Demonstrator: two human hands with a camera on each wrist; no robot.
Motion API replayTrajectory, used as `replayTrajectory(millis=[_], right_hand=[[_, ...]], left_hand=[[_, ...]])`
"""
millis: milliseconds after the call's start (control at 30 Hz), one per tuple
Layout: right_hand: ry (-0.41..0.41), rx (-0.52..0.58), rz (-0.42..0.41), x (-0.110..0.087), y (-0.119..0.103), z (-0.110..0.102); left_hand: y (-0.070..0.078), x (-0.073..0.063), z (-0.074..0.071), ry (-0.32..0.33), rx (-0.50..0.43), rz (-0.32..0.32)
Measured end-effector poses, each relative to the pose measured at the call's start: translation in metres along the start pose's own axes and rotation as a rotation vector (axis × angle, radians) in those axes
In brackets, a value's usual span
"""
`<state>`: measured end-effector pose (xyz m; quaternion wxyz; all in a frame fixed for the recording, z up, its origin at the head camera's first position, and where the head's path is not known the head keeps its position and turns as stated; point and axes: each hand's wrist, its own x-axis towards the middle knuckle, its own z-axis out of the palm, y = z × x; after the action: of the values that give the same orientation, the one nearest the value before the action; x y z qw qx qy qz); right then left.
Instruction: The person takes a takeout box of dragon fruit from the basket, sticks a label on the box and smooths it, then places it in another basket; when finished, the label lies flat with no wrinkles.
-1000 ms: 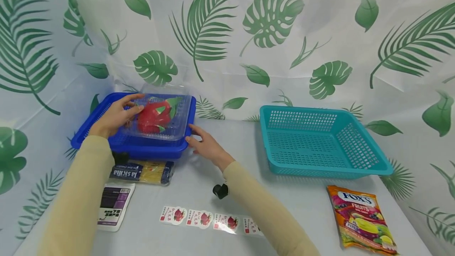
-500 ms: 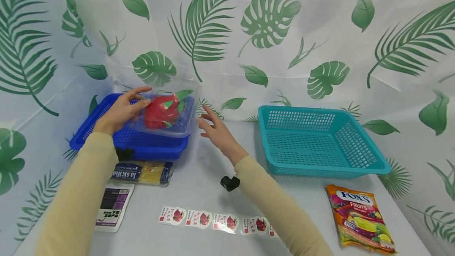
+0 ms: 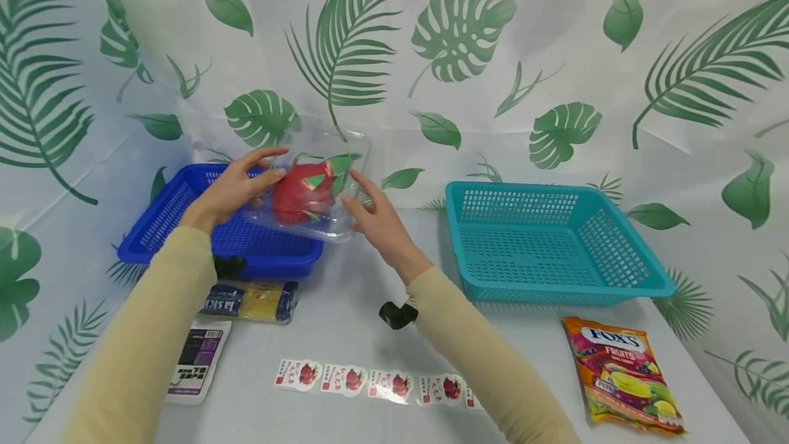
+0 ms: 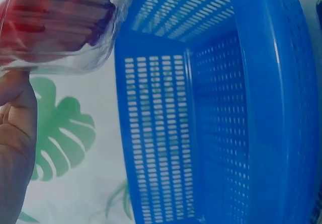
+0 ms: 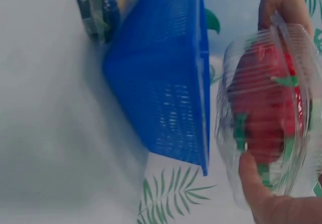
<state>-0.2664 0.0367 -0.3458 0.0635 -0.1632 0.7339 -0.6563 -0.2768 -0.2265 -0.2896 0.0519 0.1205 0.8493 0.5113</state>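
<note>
Since a second ago the box [image 3: 339,228] has come up and rightward from over the blue basket [image 3: 283,266], and the right hand [image 3: 382,225] has left the basket's rim to touch the box's right end. The white table [image 3: 246,416] fills the lower frame, backed by a leaf-printed cloth [image 3: 394,122]. Lower left, pasta [image 3: 259,301] lies just in front of the blue basket, with a pouch [image 3: 197,365] nearer; stickers [image 3: 354,380] run along the bottom centre. At right stand the teal basket [image 3: 555,293] and, below it, a candy bag [image 3: 625,379]. The clear box is held left of centre, apart from the blue basket and partly over its right end, its near edge dipping toward the right. Inside, the fruit [image 3: 305,190] slants, its long axis rising rightward, green tips toward the right hand. The left hand [image 3: 234,187] is clamped on the box's left end, thumb and fingers apart around it; the right hand's thumb and index are spread against the other end, though whether they clamp it I cannot tell. The other goods lie unmoved.
</note>
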Motion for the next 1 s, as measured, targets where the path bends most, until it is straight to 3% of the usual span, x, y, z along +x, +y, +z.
replayTrajectory(millis=[200, 633, 1000], right_hand=[[0.101, -0.015, 0.031, -0.006, 0.000, -0.004], [0.204, -0.145, 0.083, -0.037, 0.000, -0.028], [0.200, -0.164, 0.150, -0.066, 0.015, -0.054]], left_hand=[[-0.019, 0.014, 0.008, 0.007, 0.046, 0.023], [-0.010, 0.006, 0.049, -0.102, 0.005, 0.048], [-0.006, -0.008, 0.099, -0.064, -0.034, 0.013]])
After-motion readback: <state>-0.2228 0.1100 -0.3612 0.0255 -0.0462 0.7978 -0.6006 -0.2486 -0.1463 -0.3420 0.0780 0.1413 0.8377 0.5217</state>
